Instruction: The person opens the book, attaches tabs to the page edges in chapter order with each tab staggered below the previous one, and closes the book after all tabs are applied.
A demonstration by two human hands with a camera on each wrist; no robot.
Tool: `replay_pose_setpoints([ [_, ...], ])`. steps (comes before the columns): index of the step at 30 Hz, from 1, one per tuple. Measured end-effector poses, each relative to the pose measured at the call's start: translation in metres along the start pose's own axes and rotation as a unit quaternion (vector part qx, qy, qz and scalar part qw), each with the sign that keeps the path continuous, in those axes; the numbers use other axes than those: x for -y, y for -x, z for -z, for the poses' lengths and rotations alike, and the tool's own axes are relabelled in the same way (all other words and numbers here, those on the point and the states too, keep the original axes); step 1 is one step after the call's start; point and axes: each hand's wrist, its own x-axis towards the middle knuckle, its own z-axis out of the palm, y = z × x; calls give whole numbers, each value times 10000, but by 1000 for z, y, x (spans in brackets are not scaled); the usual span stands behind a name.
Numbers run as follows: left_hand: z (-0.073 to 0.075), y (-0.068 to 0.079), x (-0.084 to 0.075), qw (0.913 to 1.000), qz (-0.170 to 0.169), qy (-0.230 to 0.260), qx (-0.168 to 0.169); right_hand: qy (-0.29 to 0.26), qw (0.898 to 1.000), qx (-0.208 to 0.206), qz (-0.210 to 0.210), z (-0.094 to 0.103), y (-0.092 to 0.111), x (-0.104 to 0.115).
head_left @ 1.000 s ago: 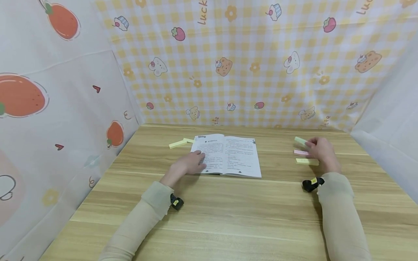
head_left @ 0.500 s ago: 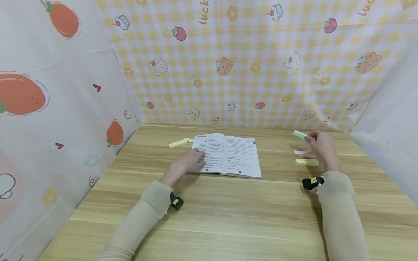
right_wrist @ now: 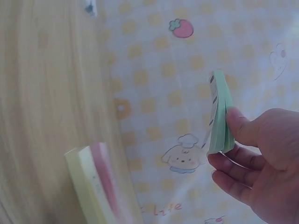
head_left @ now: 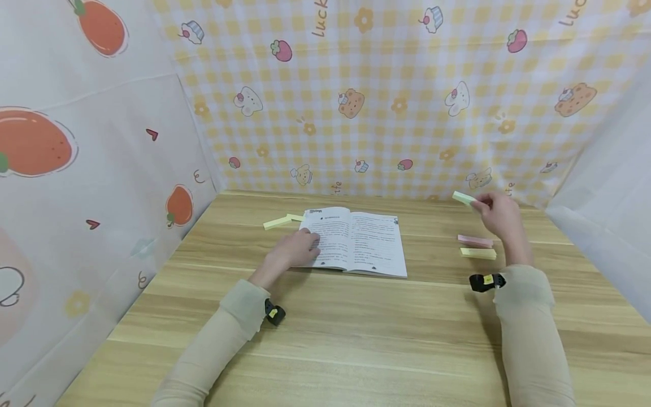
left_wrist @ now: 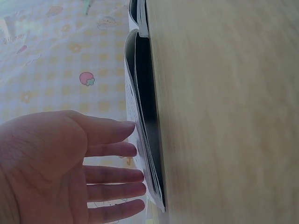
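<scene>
The right hand (head_left: 500,217), pinching the green sticky notes (head_left: 461,198) at the frame's right, should grip firmly lest they splay, while the left hand (head_left: 295,249), fingers extended, lightly steadies the open book (head_left: 376,243) near centre.

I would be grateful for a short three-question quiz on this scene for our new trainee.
1. Multiple choice: what does the right hand hold?
A) a pink sticky-note pad
B) a green sticky-note pad
C) an open book

2. True or false: the left hand is over the right page of the book.

3. Fill in the blank: on the wood-grain table, the pink sticky-note pad lies next to a ____ one.

Key:
1. B.
2. False; the left hand is at the left page of the open book.
3. Yellow; that is the yellow sticky-note pad.
</scene>
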Motion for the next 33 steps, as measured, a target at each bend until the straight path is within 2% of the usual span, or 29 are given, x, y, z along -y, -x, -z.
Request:
replay_pose_setpoints([
  [9, 1, -1, -1, 9998, -67, 51, -173, -225, 9992, -77, 326, 14, 0, 31],
  [14, 1, -3, -1, 9986, -129, 158, -497, -219, 9990, -9, 391, 18, 2, 47],
  [22, 5, -3, -6, 9936, -20, 670, -914, -259, 9984, 27, 503, 19, 3, 63],
  [33, 18, 2, -16, 9836, -229, 961, -1508, -176, 9976, 89, 658, 17, 7, 88],
])
